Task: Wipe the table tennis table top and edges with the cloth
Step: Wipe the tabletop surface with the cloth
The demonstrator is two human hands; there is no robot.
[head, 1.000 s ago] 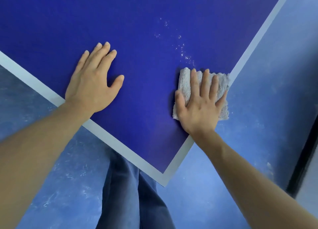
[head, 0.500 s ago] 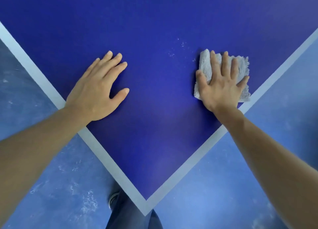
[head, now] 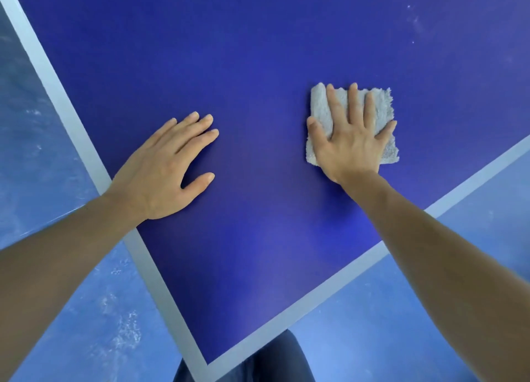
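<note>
Two hands flat, fingers straight: your left hand [head: 160, 175] braces on the desk [head: 258, 66], your right hand [head: 351, 143] presses the cloth [head: 321, 106] onto it near the right edge [head: 459, 186]. Mid-wipe of the top, by the look of it; next, sweep toward the far-right specks [head: 413, 20].

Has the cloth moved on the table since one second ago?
Yes. The cloth under the right hand slid inward, away from the white edge stripe on the right; it overlapped that stripe before, now blue surface separates them.
</note>
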